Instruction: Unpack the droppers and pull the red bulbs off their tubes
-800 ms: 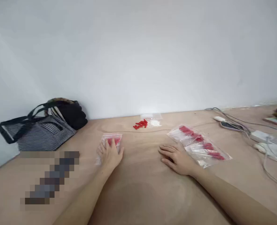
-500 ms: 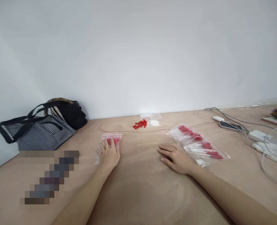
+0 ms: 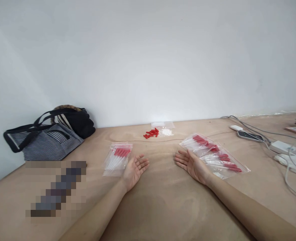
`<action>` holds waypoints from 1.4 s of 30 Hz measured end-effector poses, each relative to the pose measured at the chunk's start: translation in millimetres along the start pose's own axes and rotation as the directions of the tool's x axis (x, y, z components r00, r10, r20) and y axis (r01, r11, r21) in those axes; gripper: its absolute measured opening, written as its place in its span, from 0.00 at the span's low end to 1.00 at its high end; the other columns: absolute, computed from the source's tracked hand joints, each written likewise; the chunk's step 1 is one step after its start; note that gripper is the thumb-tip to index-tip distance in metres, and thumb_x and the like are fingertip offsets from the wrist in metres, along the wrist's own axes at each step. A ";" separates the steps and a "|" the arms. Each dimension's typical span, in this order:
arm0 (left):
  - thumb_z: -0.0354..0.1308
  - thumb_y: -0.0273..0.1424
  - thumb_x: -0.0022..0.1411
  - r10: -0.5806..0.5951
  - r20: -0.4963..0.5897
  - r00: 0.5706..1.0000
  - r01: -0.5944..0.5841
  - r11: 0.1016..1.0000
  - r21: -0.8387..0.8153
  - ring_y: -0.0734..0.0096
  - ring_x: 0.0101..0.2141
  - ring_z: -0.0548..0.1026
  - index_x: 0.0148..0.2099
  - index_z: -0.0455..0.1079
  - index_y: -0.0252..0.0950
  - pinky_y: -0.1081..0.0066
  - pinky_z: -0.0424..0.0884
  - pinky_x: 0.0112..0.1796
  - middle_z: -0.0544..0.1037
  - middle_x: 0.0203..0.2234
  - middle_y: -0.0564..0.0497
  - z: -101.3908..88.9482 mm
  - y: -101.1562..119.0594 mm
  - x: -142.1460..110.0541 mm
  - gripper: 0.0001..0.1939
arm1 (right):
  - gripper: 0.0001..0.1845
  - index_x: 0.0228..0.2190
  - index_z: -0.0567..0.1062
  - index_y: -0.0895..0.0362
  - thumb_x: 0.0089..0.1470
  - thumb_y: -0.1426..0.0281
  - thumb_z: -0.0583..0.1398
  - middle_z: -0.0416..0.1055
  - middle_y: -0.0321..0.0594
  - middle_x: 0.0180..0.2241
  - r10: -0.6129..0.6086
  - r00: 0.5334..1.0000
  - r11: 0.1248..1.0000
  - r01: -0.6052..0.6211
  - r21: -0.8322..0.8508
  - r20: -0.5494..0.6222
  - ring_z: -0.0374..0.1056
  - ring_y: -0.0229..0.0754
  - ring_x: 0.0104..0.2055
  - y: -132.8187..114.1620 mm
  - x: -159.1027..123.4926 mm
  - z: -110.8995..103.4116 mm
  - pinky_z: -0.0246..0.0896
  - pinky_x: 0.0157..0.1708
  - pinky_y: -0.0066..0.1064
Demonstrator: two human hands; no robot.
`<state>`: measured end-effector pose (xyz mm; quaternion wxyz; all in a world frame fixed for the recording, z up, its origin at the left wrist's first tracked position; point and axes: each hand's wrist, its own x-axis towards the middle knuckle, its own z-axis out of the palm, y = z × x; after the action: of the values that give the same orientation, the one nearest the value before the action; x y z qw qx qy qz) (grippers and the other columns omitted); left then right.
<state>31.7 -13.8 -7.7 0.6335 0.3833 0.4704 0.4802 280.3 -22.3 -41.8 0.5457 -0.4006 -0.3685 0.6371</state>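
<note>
My left hand (image 3: 135, 169) lies palm up with its fingers stretched out, holding nothing. Just left of it is a clear zip bag (image 3: 116, 160) with several clear tubes whose red caps line up near the zip. Opposite, my right hand (image 3: 191, 165) is also turned palm up, fingers extended, with nothing in it. Beside that hand, on its right, clear zip bags (image 3: 213, 155) of similar red-capped tubes overlap. Farther back, loose red caps (image 3: 151, 133) lie in a small heap, next to a clear bag (image 3: 166, 129) and a patch of small white pieces.
At the left stand a striped bag (image 3: 46, 144) and a black bundle (image 3: 80, 124). A blurred-out dark shape (image 3: 59, 189) lies in front of them. To the right are a dark handheld device (image 3: 250, 136), a white adapter (image 3: 282, 147) and cables. A white wall (image 3: 148, 60) backs the table.
My left hand has come off the bag of tubes, moved right and turned palm up. My right hand has rolled over from palm down to palm up.
</note>
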 end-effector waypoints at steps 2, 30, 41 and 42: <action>0.51 0.40 0.55 0.237 0.032 0.971 -0.230 0.889 0.397 0.63 0.36 0.72 0.41 0.66 0.33 0.61 0.66 0.43 0.73 0.33 0.44 -3.2 -0.5 -1.1 0.17 | 0.22 0.41 0.71 0.56 0.51 0.54 0.54 0.70 0.47 0.44 -0.129 0.992 0.949 0.127 -0.288 0.014 0.65 0.47 0.48 0.9 -3.6 0.2 0.57 0.51 0.45; 0.48 0.32 0.60 0.369 0.512 0.776 -0.630 0.495 0.599 0.62 0.55 0.60 0.55 0.63 0.39 0.61 0.50 0.57 0.65 0.54 0.48 16.9 -18.0 -12.6 0.20 | 0.25 0.52 0.64 0.51 0.51 0.64 0.56 0.66 0.45 0.49 -0.266 0.799 0.093 0.579 -0.810 0.540 0.61 0.49 0.50 -2.9 -15.3 0.9 0.55 0.49 0.46; 0.55 0.31 0.56 0.290 0.782 0.551 -0.833 0.138 0.535 0.59 0.54 0.62 0.55 0.62 0.43 0.57 0.54 0.55 0.66 0.53 0.47 13.5 -11.1 -12.2 0.23 | 0.18 0.42 0.73 0.51 0.52 0.76 0.51 0.70 0.42 0.42 -0.293 0.625 -0.065 0.742 -0.667 0.724 0.64 0.42 0.41 -0.4 -8.3 8.0 0.58 0.41 0.38; 0.53 0.28 0.56 0.286 0.788 0.545 -0.836 0.116 0.536 0.60 0.53 0.63 0.54 0.64 0.44 0.57 0.53 0.55 0.67 0.52 0.48 11.2 -10.3 -9.3 0.22 | 0.17 0.40 0.74 0.51 0.53 0.75 0.51 0.72 0.41 0.38 -0.302 0.605 -0.095 0.750 -0.655 0.737 0.64 0.42 0.39 -0.9 -8.3 9.0 0.58 0.39 0.38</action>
<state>44.2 -25.7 -12.3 0.1702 0.9175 0.2666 0.2412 273.2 -30.7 -36.4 0.2975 -0.3324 -0.8943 0.0356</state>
